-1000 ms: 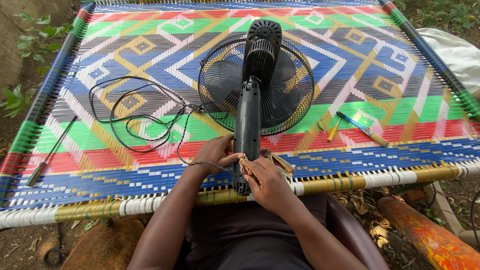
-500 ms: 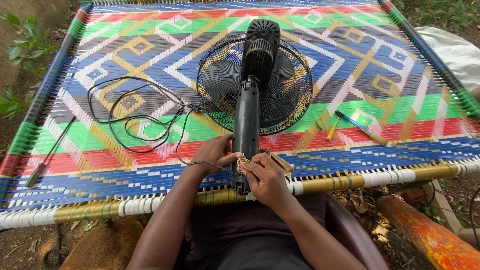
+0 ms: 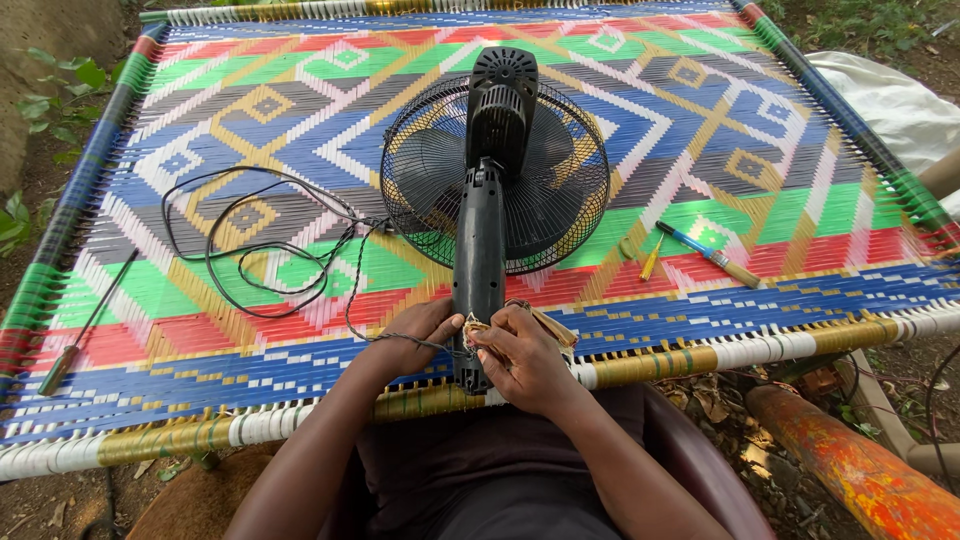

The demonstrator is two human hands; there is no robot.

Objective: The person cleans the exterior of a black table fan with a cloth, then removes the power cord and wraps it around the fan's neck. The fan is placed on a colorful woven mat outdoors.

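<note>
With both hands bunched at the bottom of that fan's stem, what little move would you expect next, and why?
Probably a small tug or twist by the right hand on the tan strip it pinches, while the left hand steadies the black fan. Both hands meet at the stem's lower end, where the cord leads in.

Head cam, steep down, close on woven cot [image 3: 300, 120]

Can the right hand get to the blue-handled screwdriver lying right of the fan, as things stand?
Probably yes. The right hand is at the fan's stem, and the blue-handled screwdriver lies in the open on the woven bed, with nothing between them.
</note>
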